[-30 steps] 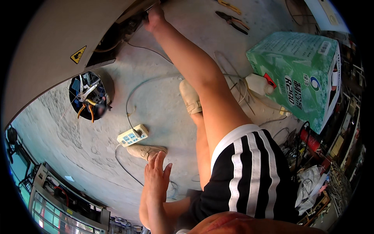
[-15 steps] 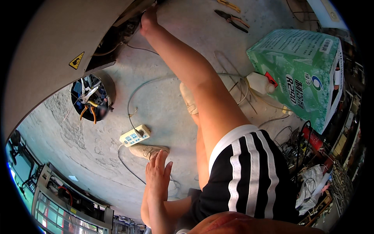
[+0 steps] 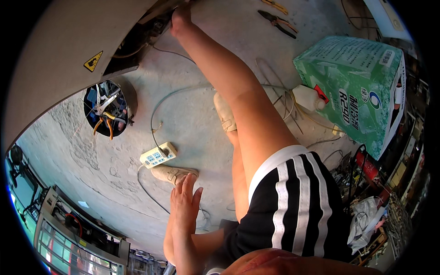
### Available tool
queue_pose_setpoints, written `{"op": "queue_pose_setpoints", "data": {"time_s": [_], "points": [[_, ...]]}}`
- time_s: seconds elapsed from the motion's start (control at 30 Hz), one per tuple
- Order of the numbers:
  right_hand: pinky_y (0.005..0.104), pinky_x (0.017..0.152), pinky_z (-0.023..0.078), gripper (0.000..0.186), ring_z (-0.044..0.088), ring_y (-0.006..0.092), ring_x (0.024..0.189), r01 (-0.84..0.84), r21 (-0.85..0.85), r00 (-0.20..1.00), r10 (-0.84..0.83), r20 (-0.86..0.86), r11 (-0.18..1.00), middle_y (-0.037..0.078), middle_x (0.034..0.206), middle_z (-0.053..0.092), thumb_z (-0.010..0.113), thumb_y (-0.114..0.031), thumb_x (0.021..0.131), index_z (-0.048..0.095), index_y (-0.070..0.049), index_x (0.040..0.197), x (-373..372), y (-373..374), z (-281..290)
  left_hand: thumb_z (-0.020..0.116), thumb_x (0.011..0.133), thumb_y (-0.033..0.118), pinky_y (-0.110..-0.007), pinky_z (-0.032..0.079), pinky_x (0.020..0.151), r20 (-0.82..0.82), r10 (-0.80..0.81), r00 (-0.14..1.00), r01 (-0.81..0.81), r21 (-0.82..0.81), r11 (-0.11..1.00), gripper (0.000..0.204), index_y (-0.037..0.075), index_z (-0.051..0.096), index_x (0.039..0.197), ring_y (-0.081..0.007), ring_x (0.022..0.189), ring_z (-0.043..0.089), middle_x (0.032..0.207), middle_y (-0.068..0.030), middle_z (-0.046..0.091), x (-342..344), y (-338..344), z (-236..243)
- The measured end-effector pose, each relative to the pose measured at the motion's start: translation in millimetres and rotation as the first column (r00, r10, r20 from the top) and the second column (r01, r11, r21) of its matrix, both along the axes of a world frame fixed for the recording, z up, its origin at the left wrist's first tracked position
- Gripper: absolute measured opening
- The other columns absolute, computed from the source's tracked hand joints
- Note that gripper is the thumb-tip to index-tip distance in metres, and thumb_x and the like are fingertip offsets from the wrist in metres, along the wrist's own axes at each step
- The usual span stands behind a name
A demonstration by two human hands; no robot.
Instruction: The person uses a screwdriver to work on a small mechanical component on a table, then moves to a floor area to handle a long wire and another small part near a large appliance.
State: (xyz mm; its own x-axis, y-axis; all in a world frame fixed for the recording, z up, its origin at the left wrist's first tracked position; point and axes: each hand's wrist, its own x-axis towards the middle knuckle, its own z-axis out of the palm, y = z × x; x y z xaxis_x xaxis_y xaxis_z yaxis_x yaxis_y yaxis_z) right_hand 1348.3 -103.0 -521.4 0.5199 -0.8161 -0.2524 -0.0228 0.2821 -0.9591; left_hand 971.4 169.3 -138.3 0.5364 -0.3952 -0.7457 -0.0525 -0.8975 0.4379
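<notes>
My right arm, in a black sleeve with white stripes, stretches up to the beige machine (image 3: 50, 50) at the top left. There my right hand (image 3: 182, 17) is at the dark opening along the machine's lower edge; its fingers are hidden. Low in the middle, my left hand (image 3: 184, 206) is held out with nothing in it, the fingers straight and the thumb apart. Just beyond its fingertips is a beige shoe (image 3: 167, 174). Against that shoe lies a cream power strip (image 3: 158, 156) with a dark plug in it.
A round black container (image 3: 130, 98) of pliers and other tools stands under the machine. Dark-handled pliers (image 3: 277, 24) lie at the top. On the right are a green box (image 3: 339, 68), a white plastic bottle (image 3: 307, 97) and heaped scrap. Cables (image 3: 158, 107) cross the floor.
The view has turned slightly, so the machine and floor items sit a little differently in it. My right hand stays at the opening and my left hand keeps its pose.
</notes>
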Motion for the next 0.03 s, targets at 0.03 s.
{"op": "queue_pose_setpoints", "data": {"time_s": [0.03], "points": [[0.0334, 0.115, 0.025, 0.059, 0.027, 0.0254, 0.141, 0.002, -0.002, 1.0, -0.002, -0.001, 1.0, 0.014, 0.157, 0.019, 0.022, -0.036, 0.106, 0.005, -0.007, 0.154, 0.4, -1.2, -5.5, 0.06, 0.091, 0.026, -0.044, 0.042, 0.099, -0.001, -0.002, 1.0, 0.002, 0.0, 1.0, 0.05, 0.003, 0.049, 0.134, -0.039, 0.118, 0.052, 0.128, -0.0219, 0.055, 0.5, -0.5, 0.1]]}}
